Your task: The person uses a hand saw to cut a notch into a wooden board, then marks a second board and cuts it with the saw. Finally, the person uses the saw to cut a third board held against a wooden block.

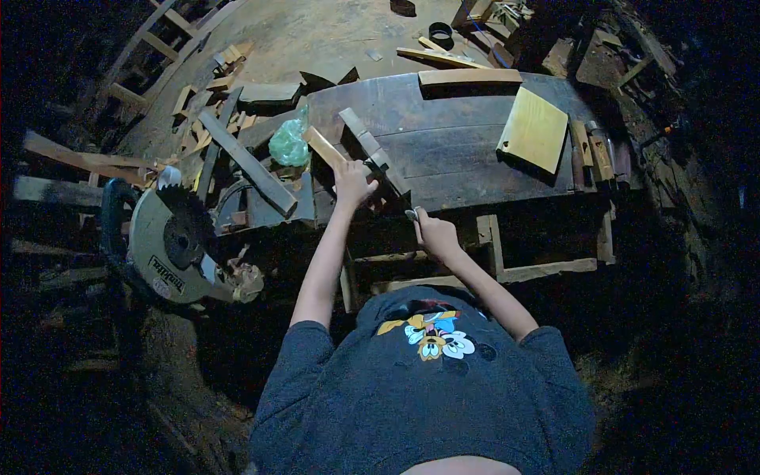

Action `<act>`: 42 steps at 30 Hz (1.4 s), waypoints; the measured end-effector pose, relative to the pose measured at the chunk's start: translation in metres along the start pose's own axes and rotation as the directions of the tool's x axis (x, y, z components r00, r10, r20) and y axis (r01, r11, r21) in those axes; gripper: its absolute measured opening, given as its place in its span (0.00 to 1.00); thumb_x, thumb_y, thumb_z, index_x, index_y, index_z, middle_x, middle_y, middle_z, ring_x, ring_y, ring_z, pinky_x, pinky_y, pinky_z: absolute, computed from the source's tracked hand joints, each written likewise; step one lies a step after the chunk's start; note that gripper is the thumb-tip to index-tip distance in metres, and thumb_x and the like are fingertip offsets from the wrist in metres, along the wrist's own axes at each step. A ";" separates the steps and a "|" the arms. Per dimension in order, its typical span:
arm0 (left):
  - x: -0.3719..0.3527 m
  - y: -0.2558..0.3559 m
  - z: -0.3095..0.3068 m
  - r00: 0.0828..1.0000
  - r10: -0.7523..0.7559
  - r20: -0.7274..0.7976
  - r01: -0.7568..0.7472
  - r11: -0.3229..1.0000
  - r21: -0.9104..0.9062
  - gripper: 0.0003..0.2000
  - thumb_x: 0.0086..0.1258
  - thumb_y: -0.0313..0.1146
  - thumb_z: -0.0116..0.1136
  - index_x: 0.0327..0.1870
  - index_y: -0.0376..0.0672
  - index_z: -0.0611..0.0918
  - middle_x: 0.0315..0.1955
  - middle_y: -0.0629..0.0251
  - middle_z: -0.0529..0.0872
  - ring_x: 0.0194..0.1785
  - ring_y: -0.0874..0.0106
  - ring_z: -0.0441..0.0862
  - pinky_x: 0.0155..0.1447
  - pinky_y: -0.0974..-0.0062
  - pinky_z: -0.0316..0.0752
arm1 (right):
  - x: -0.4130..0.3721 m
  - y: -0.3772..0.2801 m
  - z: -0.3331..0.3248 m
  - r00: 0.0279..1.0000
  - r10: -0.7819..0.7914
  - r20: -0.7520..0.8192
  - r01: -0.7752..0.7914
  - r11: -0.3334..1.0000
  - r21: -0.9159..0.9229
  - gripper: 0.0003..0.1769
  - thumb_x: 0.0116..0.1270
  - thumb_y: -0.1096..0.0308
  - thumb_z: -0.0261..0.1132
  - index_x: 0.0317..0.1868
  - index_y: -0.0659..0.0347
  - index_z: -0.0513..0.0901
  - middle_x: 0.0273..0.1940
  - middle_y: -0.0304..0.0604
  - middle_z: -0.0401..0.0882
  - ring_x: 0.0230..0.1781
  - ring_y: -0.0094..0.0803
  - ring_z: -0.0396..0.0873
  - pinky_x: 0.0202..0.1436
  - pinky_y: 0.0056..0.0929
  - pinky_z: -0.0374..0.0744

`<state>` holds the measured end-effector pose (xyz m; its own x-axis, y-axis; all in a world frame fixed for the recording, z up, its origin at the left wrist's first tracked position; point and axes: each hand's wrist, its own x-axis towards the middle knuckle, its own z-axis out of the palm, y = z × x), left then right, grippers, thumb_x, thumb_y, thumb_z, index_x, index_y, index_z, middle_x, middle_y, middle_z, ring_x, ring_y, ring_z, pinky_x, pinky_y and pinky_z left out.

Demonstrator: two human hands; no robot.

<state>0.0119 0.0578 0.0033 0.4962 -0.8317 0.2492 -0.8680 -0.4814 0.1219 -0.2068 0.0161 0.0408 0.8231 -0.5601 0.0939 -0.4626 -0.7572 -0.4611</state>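
Note:
At the front edge of a dark wooden workbench (443,131), my left hand (353,184) presses with closed fingers on the near end of a light wooden strip (323,147). Just right of that hand, a row of greyish wood blocks (364,138) lies slanted on the bench. My right hand (437,236) is closed round the handle of a tool (412,214) at the bench edge. The tool's dark, thin front part points up and left toward the blocks; its exact kind is hard to make out.
A circular saw (176,245) with an exposed toothed blade stands at the left. Near it lie a grey plank (249,162) and a green plastic bag (290,143). A yellowish board (534,131) is at the right, a long wood piece (470,77) at the far edge.

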 end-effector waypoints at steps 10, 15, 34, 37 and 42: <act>0.014 -0.007 -0.001 0.970 -0.017 0.242 0.023 0.999 -0.023 0.18 0.38 0.41 0.58 0.29 0.39 0.74 0.31 0.59 0.76 0.43 0.62 0.69 0.53 0.67 0.58 | -0.016 -0.020 -0.034 0.974 0.122 0.191 -0.100 0.987 -0.122 0.13 0.55 0.65 0.51 0.41 0.60 0.66 0.13 0.47 0.71 0.13 0.41 0.73 0.16 0.36 0.71; 0.019 -0.007 -0.004 0.959 -0.015 0.283 0.020 1.000 -0.014 0.15 0.38 0.39 0.56 0.27 0.39 0.76 0.30 0.60 0.75 0.43 0.63 0.69 0.53 0.67 0.58 | -0.002 -0.016 -0.018 0.984 0.101 0.147 -0.084 0.990 -0.117 0.14 0.54 0.66 0.51 0.41 0.59 0.66 0.13 0.47 0.72 0.14 0.41 0.73 0.16 0.36 0.71; 0.034 -0.031 0.021 0.903 0.082 0.422 -0.031 0.992 -0.126 0.16 0.42 0.44 0.48 0.25 0.40 0.79 0.27 0.58 0.79 0.42 0.61 0.73 0.59 0.50 0.44 | 0.022 -0.001 0.004 0.988 0.083 0.134 -0.079 0.996 -0.037 0.15 0.50 0.66 0.53 0.40 0.57 0.69 0.16 0.48 0.73 0.15 0.42 0.74 0.17 0.38 0.72; 0.032 -0.022 0.005 0.880 0.094 0.465 -0.076 0.995 -0.058 0.14 0.43 0.43 0.48 0.24 0.43 0.80 0.27 0.59 0.78 0.41 0.61 0.73 0.59 0.51 0.45 | 0.072 -0.021 0.023 0.975 0.140 0.172 -0.135 0.990 -0.039 0.11 0.49 0.67 0.54 0.35 0.58 0.69 0.19 0.49 0.75 0.19 0.43 0.75 0.21 0.39 0.73; 0.031 -0.018 -0.001 0.898 0.069 0.435 -0.077 0.997 0.000 0.13 0.43 0.42 0.49 0.25 0.45 0.81 0.28 0.60 0.78 0.40 0.61 0.73 0.58 0.49 0.46 | 0.086 -0.035 0.007 0.954 0.158 0.253 -0.159 0.987 -0.017 0.09 0.55 0.66 0.49 0.35 0.60 0.68 0.20 0.53 0.74 0.22 0.47 0.75 0.23 0.42 0.72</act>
<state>0.0428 0.0407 0.0101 0.3933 -0.9004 -0.1861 -0.9036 -0.4159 0.1026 -0.1177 -0.0028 0.0591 0.7957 -0.5694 -0.2065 -0.5933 -0.6642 -0.4548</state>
